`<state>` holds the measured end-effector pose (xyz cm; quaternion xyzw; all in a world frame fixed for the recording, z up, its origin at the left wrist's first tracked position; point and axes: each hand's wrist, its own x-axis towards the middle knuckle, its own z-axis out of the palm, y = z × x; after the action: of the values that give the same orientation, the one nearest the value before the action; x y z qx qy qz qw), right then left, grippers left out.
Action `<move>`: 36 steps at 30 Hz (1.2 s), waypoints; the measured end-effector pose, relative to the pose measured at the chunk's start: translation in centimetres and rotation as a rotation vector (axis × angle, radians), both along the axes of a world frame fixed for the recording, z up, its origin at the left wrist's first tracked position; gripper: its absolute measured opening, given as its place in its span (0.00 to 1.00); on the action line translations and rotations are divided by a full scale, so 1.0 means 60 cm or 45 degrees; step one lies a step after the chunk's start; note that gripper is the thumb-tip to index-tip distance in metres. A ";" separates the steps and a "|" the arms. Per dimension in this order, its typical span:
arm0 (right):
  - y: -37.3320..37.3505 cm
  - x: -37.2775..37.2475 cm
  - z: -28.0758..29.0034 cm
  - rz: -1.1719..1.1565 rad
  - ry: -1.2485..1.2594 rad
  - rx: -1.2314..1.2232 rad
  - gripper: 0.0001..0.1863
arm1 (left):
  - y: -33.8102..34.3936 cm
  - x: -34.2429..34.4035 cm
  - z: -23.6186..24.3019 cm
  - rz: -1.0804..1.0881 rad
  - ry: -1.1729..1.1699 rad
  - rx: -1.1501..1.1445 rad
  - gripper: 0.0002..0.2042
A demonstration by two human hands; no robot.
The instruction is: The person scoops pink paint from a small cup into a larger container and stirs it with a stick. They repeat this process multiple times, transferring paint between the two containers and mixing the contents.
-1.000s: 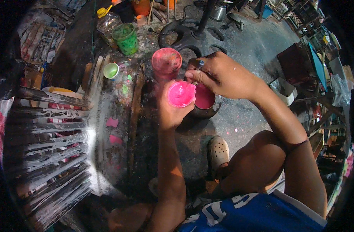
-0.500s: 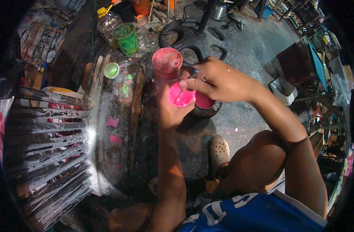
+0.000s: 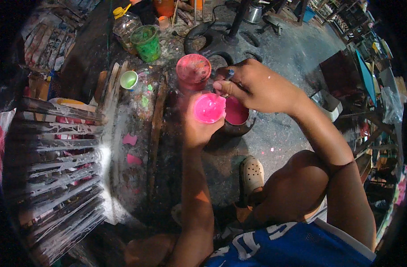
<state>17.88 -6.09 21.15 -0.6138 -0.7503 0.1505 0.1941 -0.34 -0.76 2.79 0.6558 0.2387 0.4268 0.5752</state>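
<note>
My left hand [image 3: 198, 129] is wrapped around a small cup [image 3: 209, 108] of bright pink liquid, holding it upright with its mouth toward me. Over the cup's right rim, my right hand [image 3: 257, 86] is closed in a pinch on a thin tool with a bluish end [image 3: 231, 72]. Most of that tool is hidden by the fingers, so its kind cannot be made out. Just beyond the cup stands a pink-stained tub [image 3: 193, 71]. A round pot of darker pink liquid [image 3: 237, 111] sits below my right hand, partly covered by the cup.
A small cup with green inside [image 3: 128, 80] stands left, near pink scraps [image 3: 133, 159] on a board. Farther back are a green-stained bucket [image 3: 145, 43] and a clear jug with a yellow cap [image 3: 125, 24]. A black metal base [image 3: 208, 38] rests on the floor ahead.
My right hand has lifted slightly up and right from the cup's mouth, uncovering more of the pink liquid. My left hand keeps the cup in nearly the same place.
</note>
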 end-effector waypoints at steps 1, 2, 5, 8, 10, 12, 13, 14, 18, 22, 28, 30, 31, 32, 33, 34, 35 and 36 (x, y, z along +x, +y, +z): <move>0.000 -0.002 0.000 0.006 0.028 0.047 0.28 | -0.002 0.002 -0.001 -0.036 -0.011 -0.044 0.30; 0.000 -0.003 0.000 0.081 0.064 0.085 0.28 | -0.003 0.004 -0.001 -0.019 -0.023 -0.064 0.31; -0.001 -0.001 0.006 0.118 0.109 -0.178 0.28 | -0.003 0.006 -0.004 -0.019 -0.052 -0.115 0.31; -0.002 0.003 0.011 -0.042 -0.106 -0.183 0.28 | -0.002 0.002 -0.006 -0.029 -0.013 -0.085 0.32; -0.001 0.004 0.008 0.017 0.009 0.033 0.28 | -0.002 0.002 -0.008 0.027 0.029 0.077 0.33; 0.000 0.004 0.002 0.043 0.093 0.084 0.28 | 0.001 0.002 -0.009 -0.006 0.064 0.036 0.34; 0.001 0.004 -0.002 0.079 0.163 0.035 0.28 | 0.001 0.003 -0.009 -0.016 0.074 0.030 0.34; 0.000 0.007 -0.003 0.191 0.252 -0.002 0.28 | 0.000 0.004 -0.010 -0.034 0.049 -0.047 0.34; 0.002 0.012 -0.006 0.079 0.046 -0.066 0.26 | -0.001 0.006 -0.011 0.019 -0.008 -0.011 0.34; 0.002 0.006 -0.004 0.066 0.134 0.037 0.26 | -0.002 0.006 -0.012 0.038 0.109 0.076 0.34; -0.001 0.007 0.002 0.053 0.033 -0.085 0.27 | 0.005 0.004 -0.020 0.094 0.022 0.151 0.34; 0.001 0.009 -0.001 0.031 0.043 0.059 0.28 | 0.008 0.003 -0.024 0.061 0.076 0.120 0.34; 0.004 0.007 -0.005 0.042 0.066 0.001 0.26 | 0.009 0.004 -0.025 0.042 0.103 0.106 0.34; 0.003 0.008 -0.005 0.089 0.082 -0.059 0.24 | 0.010 0.004 -0.026 0.037 0.066 0.077 0.34; 0.004 0.008 -0.007 0.198 0.151 -0.059 0.23 | 0.010 0.006 -0.026 0.034 0.031 0.048 0.34; 0.004 0.009 -0.007 0.123 0.089 -0.111 0.24 | 0.009 0.004 -0.026 0.037 0.013 0.046 0.34; 0.002 0.010 -0.008 0.111 0.079 -0.103 0.25 | 0.009 0.004 -0.026 0.040 -0.005 0.043 0.33; 0.003 0.010 -0.008 0.047 0.017 -0.131 0.27 | 0.007 0.003 -0.026 0.049 -0.004 0.067 0.33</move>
<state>18.47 -5.90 20.66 -0.6081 -0.7514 0.1964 0.1644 -0.18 -0.35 1.23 0.6653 0.2391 0.4448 0.5499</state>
